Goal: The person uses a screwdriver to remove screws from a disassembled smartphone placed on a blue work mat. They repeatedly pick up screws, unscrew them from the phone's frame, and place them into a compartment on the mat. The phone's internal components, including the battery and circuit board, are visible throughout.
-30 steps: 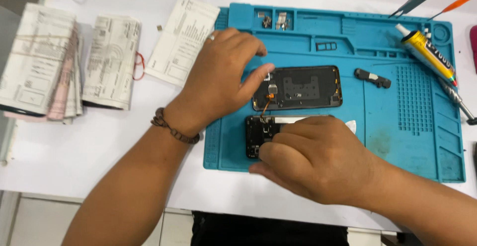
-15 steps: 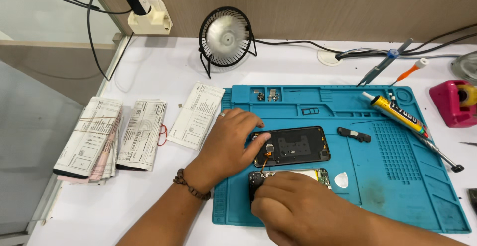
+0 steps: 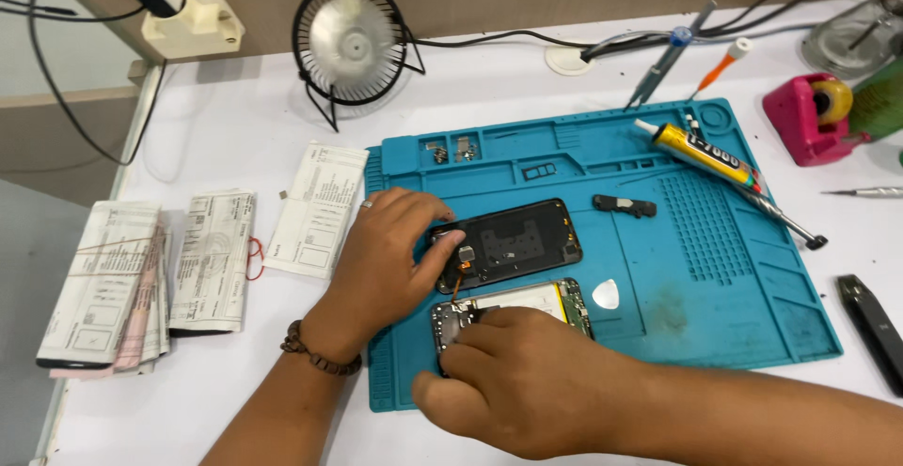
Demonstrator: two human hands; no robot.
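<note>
Left hand (image 3: 381, 259) pinching the near-left edge of the black rectangular phone back cover (image 3: 513, 242) on the teal silicone mat (image 3: 715, 297) — long axis left-right. Right hand (image 3: 527, 386) fingers closed on the opened phone body (image 3: 527, 306) (just nearer, partly hidden).

On the white table (image 3: 235, 127), left of the blue mat (image 3: 752, 315), lie three white printed paper bundles: one flat sheet (image 3: 315, 207) beside the mat, one folded bundle (image 3: 216, 259), one thicker stack (image 3: 108, 283). A yellow glue tube with black label (image 3: 701, 154) lies on the mat.
</note>
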